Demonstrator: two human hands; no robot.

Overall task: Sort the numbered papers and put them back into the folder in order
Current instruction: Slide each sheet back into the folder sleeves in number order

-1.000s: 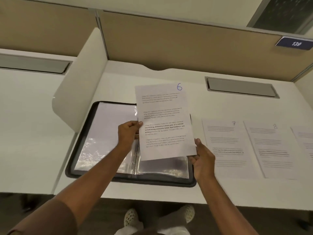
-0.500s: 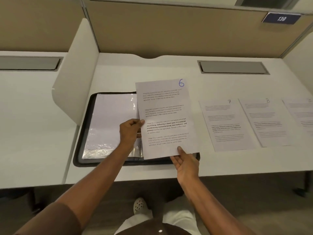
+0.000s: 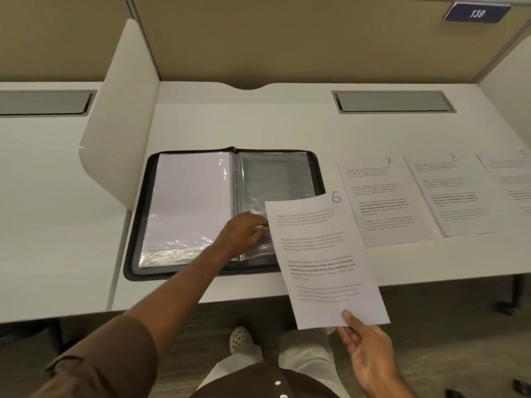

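Clear sleeve (image 3: 275, 185) lies upper left of sheet 6 (image 3: 324, 259); right hand (image 3: 366, 351) pinches its bottom edge; left hand (image 3: 244, 234) fingers the sleeve.

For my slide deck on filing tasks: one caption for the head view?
Right hand holds sheet 6 while left hand touches the open folder's empty sleeve.

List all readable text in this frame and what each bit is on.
"139": white numerals on the dark blue plaque on the beige partition.
"6": blue handwriting on the white printed sheet pinched by the right hand.
"7": white sheet lying on the white desk.
"8": next white sheet.
Rightmost sheet: numeral too faint to read.
Printed paragraphs: too blurred.
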